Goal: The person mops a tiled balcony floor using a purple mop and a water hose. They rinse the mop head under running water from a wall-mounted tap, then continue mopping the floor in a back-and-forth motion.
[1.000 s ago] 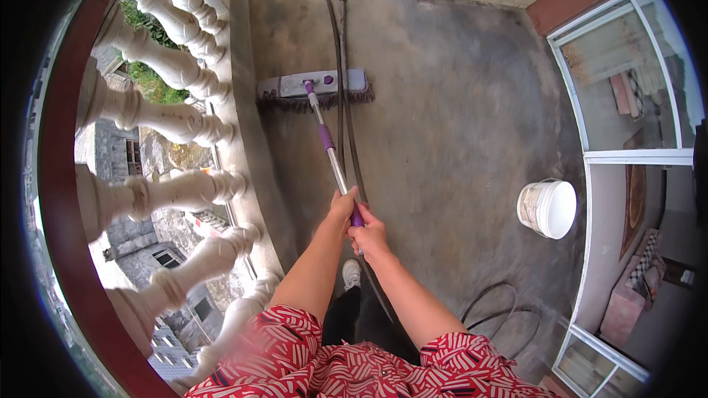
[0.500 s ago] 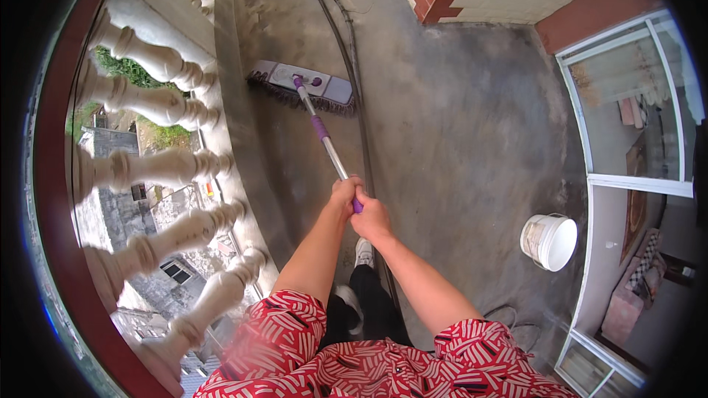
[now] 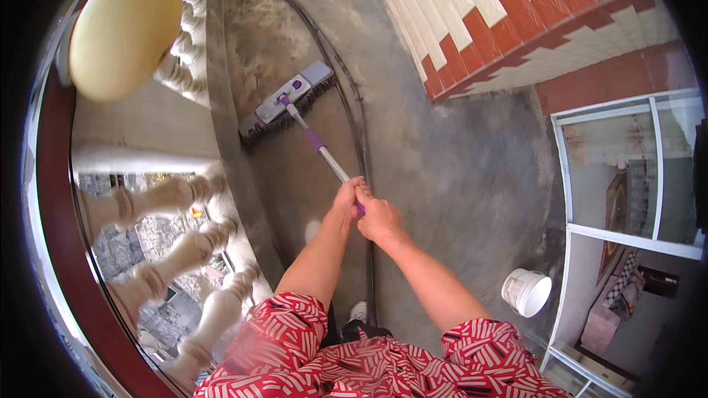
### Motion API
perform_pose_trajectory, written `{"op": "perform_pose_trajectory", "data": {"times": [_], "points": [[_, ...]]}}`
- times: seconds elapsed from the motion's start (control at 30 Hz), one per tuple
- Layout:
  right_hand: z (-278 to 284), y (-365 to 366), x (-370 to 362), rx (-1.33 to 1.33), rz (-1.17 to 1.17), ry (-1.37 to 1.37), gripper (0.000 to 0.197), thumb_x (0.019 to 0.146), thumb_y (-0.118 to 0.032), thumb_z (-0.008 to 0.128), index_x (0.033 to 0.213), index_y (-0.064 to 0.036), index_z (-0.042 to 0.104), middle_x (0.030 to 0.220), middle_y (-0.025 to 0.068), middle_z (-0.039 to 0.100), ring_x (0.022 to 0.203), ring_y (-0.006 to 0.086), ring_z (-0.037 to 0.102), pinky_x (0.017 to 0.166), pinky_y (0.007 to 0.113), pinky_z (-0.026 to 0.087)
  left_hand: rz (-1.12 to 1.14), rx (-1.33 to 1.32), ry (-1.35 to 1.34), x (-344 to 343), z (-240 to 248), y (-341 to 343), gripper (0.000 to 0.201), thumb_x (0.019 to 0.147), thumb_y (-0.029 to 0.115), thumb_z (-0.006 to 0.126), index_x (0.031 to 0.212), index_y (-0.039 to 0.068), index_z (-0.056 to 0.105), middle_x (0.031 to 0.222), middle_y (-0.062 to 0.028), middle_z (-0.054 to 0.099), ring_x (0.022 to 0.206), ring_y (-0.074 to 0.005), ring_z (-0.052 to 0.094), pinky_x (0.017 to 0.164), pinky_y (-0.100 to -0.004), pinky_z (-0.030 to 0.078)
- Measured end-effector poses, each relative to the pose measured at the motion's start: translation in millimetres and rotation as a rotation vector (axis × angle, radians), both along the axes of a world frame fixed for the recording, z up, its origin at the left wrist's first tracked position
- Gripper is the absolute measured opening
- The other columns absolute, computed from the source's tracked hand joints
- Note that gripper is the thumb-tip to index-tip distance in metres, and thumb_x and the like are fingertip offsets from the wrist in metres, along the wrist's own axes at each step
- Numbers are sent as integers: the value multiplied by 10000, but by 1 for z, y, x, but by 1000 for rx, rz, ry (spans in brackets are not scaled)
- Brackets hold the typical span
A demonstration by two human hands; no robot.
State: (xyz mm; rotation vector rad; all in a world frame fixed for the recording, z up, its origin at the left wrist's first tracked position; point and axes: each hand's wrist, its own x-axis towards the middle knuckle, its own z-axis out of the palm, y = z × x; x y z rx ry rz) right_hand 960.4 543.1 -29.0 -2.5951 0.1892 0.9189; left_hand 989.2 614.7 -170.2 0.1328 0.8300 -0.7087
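Observation:
Both of my hands are wrapped round the handle of a flat mop (image 3: 322, 149), whose pole is silver and purple. My left hand (image 3: 346, 199) grips a little higher up the pole, touching my right hand (image 3: 381, 217), which closes round the purple end. The mop's wide grey head (image 3: 287, 100) rests on the concrete floor ahead and to the left, slanted with its right end farther away. Dark shaggy fringe shows along its edges. Its left end lies close to the base of the balcony railing.
Black hoses (image 3: 352, 114) run along the floor, just right of the mop. A white bucket (image 3: 525, 292) stands at the right, near the window (image 3: 612, 169). Stone balusters (image 3: 158, 203) and a pale rounded knob (image 3: 125, 33) line the left. A tiled wall corner (image 3: 472, 51) juts in ahead.
The mop head has turned, its left end nearer and its right end farther away. My view has moved forward, bringing the pale knob and more tiled wall in. Both hands keep their grip.

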Motion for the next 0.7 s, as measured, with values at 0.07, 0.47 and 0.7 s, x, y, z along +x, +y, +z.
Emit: {"op": "perform_pose_trajectory", "data": {"times": [0.07, 0.47, 0.7], "points": [[-11, 5, 38, 44, -68, -30, 600, 675, -72, 528, 1229, -292, 452, 984, 120, 607, 888, 325, 577, 759, 408, 470, -27, 81, 40, 43, 9, 7, 61, 771, 47, 484, 737, 72, 441, 533, -6, 420, 440, -114, 395, 413, -240, 383], [-47, -3, 255, 153, -98, -160, 462, 744, -188, 544, 1196, -265, 486, 921, 94, 621, 860, 299, 590, 730, 416, 471, -135, 361, 85, 271, -12, 8, 185, 769, 76, 442, 599, 105, 374, 499, -3, 383, 419, -128, 380, 381, -258, 340], [-49, 6, 397, 111, -14, -127, 385, 771, -208, 525, 1154, -241, 503, 919, 81, 624, 844, 287, 596, 706, 408, 478, -60, 290, 88, 411, -25, 23, 174, 755, 64, 453, 598, 100, 385, 489, -3, 398, 420, -129, 390, 385, -255, 348]]}}
